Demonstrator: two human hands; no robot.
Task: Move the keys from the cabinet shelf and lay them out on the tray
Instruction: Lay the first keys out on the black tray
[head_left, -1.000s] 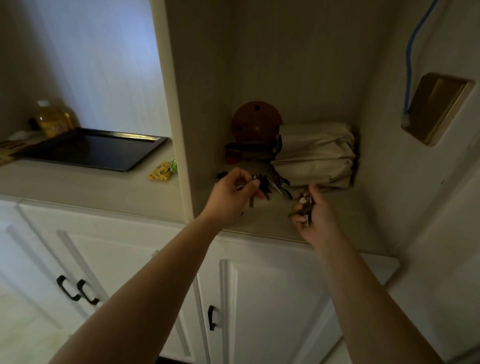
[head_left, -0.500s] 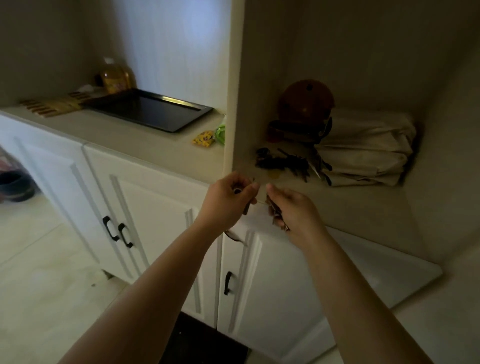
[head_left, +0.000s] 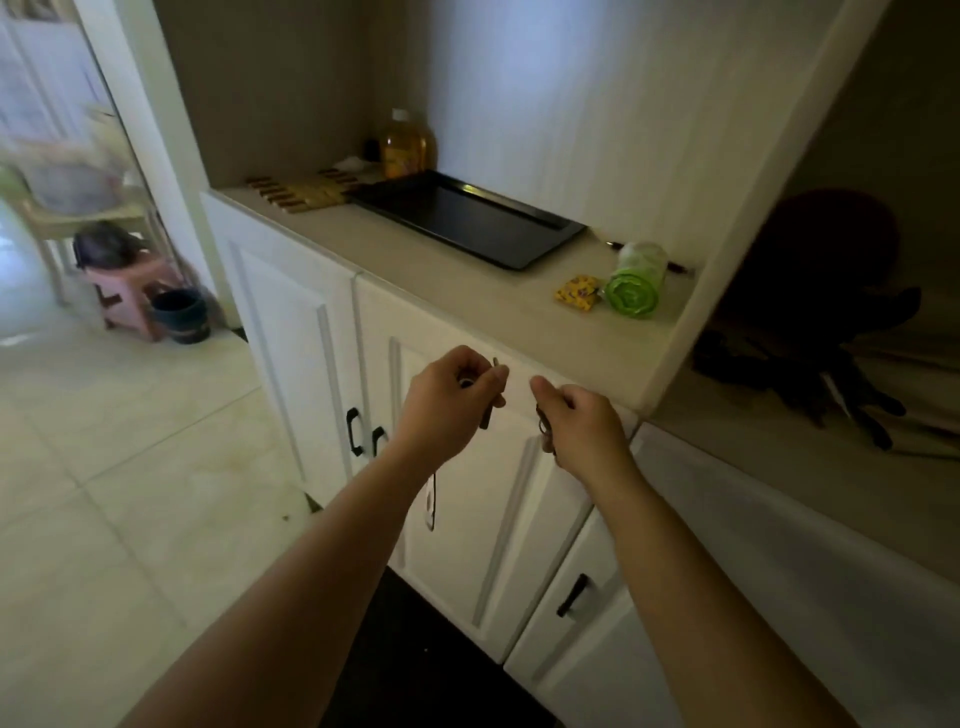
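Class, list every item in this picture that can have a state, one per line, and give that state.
left hand: closed on keys
right hand: closed on keys
tray: flat on the counter, nothing on it
cabinet doors: shut
green roll: lying on its side
bottle: upright, capped
keys on the shelf: still in a dark pile

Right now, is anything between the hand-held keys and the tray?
Nothing visible. Both the left hand and right hand hold keys in front of the counter; the black tray lies beyond, empty, with the green roll off to its right.
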